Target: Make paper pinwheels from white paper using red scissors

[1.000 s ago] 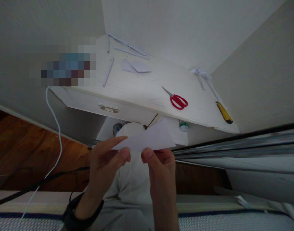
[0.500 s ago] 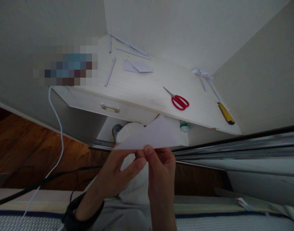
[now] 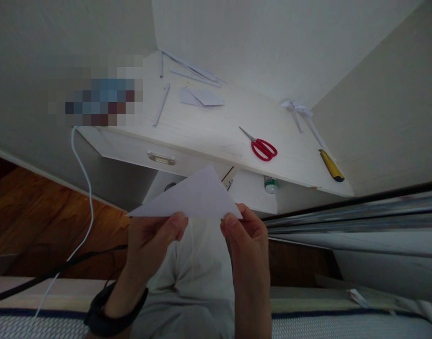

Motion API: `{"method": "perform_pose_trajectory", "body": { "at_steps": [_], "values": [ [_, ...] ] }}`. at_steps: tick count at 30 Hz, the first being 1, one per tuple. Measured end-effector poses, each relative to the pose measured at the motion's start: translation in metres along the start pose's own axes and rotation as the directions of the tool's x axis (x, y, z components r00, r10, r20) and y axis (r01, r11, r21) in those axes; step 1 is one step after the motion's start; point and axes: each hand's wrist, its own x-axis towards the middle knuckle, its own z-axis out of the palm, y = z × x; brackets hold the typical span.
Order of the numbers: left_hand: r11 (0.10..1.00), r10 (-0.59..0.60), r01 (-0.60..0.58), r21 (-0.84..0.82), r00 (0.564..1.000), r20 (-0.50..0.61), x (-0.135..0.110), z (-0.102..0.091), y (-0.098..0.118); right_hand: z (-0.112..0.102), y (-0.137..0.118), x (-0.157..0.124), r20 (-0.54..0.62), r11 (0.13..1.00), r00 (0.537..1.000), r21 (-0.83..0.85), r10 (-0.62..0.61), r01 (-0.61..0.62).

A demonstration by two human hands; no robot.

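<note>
As thumbs [image 3: 172, 225] lie uppermost | both hands [image 3: 148, 245] [image 3: 248, 240] pinch white paper [image 3: 194, 195] | near edge, hands apart

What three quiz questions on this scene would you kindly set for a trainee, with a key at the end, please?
1. Multiple choice: what do the left hand and the right hand hold between them?
a) a bottle
b) a triangular piece of white paper
c) a white cord

2. True or false: as seen in the picture, the red-handled scissors lie to the left of the yellow cutter.

3. Fill in the blank: the dark band is on the person's ____ wrist.

Key: 1 b; 2 true; 3 left.
</note>
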Motion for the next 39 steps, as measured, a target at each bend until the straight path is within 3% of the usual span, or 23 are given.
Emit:
{"method": "perform_pose_trajectory", "body": {
  "at_steps": [5, 10, 14, 18, 20, 21, 22, 26, 29, 32, 39],
  "values": [
    [0.992, -0.032, 0.031, -0.125, 0.999, -0.007, 0.007, 0.014, 0.009, 0.005, 0.000, -0.004, -0.011, 0.998, 0.998, -0.011, -0.055, 0.055],
    [0.973, -0.067, 0.077, -0.216, 0.996, 0.054, 0.012, 0.035, 0.023, 0.015, 0.005, -0.009, -0.012, 0.984, 0.985, -0.045, -0.171, 0.170],
    [0.945, -0.161, 0.163, -0.282, 0.987, 0.031, 0.013, 0.035, 0.023, 0.013, 0.006, -0.007, 0.073, 0.969, 0.974, -0.109, -0.214, 0.221],
    [0.958, -0.190, 0.181, -0.223, 0.982, -0.020, 0.015, 0.030, 0.019, 0.005, -0.001, 0.007, 0.160, 0.925, 0.958, -0.265, -0.237, 0.273],
    [0.967, -0.205, 0.186, -0.176, 0.974, -0.094, 0.018, 0.026, 0.018, -0.004, -0.009, 0.024, 0.180, 0.824, 0.927, -0.425, -0.330, 0.376],
    [0.969, -0.213, 0.191, -0.158, 0.967, -0.137, 0.020, 0.024, 0.018, -0.009, -0.015, 0.037, 0.176, 0.718, 0.892, -0.537, -0.417, 0.442],
    [0.970, -0.219, 0.193, -0.149, 0.959, -0.179, 0.022, 0.022, 0.018, -0.016, -0.022, 0.053, 0.170, 0.549, 0.830, -0.677, -0.531, 0.490],
    [0.961, -0.266, 0.234, -0.150, 0.930, -0.253, 0.029, 0.014, 0.018, -0.040, -0.051, 0.130, 0.182, 0.317, 0.743, -0.820, -0.644, 0.476],
    [0.940, -0.336, 0.303, -0.158, 0.907, -0.255, 0.030, 0.012, 0.021, -0.049, -0.064, 0.182, 0.233, 0.171, 0.741, -0.889, -0.630, 0.425],
    [0.918, -0.385, 0.350, -0.185, 0.896, -0.220, 0.028, 0.013, 0.024, -0.050, -0.068, 0.212, 0.263, 0.073, 0.764, -0.924, -0.589, 0.374],
    [0.917, -0.343, 0.286, -0.279, 0.921, -0.185, 0.028, 0.012, 0.020, -0.055, -0.079, 0.220, 0.260, -0.031, 0.830, -0.959, -0.494, 0.282]
  ]
}}
